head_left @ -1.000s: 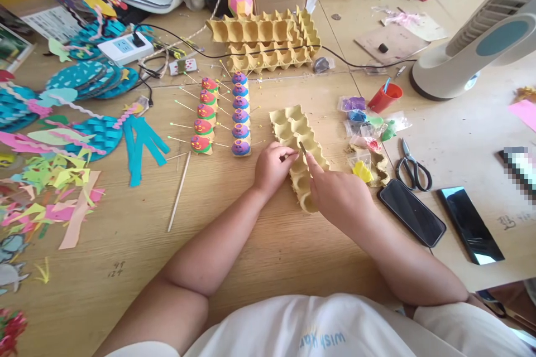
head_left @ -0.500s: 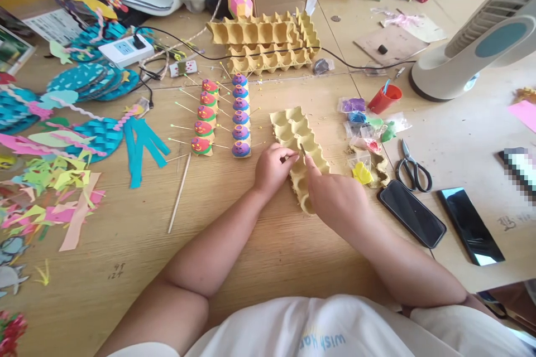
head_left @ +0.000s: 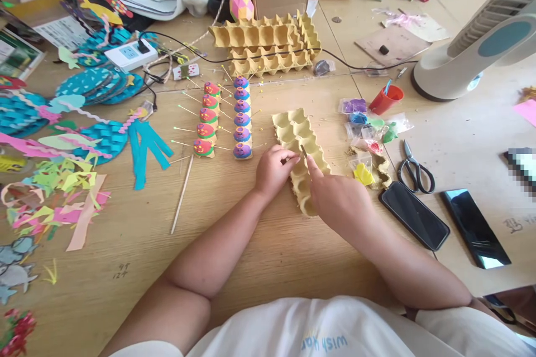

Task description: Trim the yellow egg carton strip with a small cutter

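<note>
A yellow egg carton piece (head_left: pixel 291 118) with two rows of cups lies between my hands. My left hand (head_left: pixel 274 172) is closed on its left edge, thumb and fingers pinched together. From the right, my right hand (head_left: pixel 337 196) holds a small dark blade (head_left: pixel 304 150) over the middle of the carton, forefinger stretched along it; the handle is hidden in the palm. Left of the carton stand a row of purple-and-blue painted cups (head_left: pixel 242 119) and a row of red-and-green ones (head_left: pixel 207 116), both with thin pin-like sticks.
A wooden stick (head_left: pixel 182 195) lies at the left. Scissors (head_left: pixel 414 170), two phones (head_left: pixel 414 216), clay packets (head_left: pixel 358 117) and a red cup (head_left: pixel 386 99) are at the right. More egg cartons (head_left: pixel 268 36) and a white fan (head_left: pixel 444 70) stand farther back.
The view has shifted slightly, so the table things appear a little farther right. The blade seems slightly more visible beyond my right forefinger; both hands keep nearly the same place at the carton.
</note>
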The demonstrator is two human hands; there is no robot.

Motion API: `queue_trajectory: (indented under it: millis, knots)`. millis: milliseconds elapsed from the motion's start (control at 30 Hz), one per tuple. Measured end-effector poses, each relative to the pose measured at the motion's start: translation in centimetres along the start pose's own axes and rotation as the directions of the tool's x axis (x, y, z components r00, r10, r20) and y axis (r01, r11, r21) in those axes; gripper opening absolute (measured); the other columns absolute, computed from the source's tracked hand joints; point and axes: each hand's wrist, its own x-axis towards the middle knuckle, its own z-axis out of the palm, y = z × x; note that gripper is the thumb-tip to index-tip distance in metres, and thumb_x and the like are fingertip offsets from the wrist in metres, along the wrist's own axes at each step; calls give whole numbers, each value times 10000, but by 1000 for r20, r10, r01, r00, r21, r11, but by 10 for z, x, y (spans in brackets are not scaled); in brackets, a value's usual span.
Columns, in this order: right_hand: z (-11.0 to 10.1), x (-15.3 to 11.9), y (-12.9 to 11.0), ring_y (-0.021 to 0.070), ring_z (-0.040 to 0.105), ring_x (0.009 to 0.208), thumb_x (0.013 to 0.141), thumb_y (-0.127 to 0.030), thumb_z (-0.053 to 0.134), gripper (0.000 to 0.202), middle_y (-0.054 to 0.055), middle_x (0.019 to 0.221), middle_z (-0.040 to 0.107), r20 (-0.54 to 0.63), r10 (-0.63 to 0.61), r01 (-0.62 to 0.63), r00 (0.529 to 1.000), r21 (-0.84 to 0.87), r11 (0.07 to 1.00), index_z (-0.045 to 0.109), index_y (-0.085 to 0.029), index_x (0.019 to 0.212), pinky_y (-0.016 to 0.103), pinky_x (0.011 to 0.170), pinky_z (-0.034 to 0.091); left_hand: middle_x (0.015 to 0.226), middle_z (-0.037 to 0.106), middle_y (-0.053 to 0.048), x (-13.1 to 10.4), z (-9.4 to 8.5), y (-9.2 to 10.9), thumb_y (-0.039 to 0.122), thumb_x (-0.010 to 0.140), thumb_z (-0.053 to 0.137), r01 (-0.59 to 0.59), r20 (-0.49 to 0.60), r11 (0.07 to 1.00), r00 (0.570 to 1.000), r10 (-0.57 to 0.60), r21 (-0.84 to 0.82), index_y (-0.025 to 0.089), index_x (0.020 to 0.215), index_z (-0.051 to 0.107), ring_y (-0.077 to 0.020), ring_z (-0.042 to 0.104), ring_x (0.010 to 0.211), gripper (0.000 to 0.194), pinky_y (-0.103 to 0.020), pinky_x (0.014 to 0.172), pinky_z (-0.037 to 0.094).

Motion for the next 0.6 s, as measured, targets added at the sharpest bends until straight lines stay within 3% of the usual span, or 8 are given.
queue_trajectory:
  millis: [233,600]
  knots:
    - [0,3,1,195,700,651,972,-216,340,629,103,764,730,-39,9,-9,999,-2,1000,222,-111,1581,248,478,358,806,660,-19,0,0,0,231,825,718,-9,5,1000,1000,9,2,201,853,761,-147,609,747,60,-277,717,489]
    - [-3,0,2,208,703,643,996,-262,322,602,95,721,724,19,-9,9,1000,-16,1000,241,-141,1580,247,495,389,808,658,-22,0,0,2,221,820,713,27,9,999,1000,-26,-17,201,860,760,-150,602,742,64,-285,704,489]
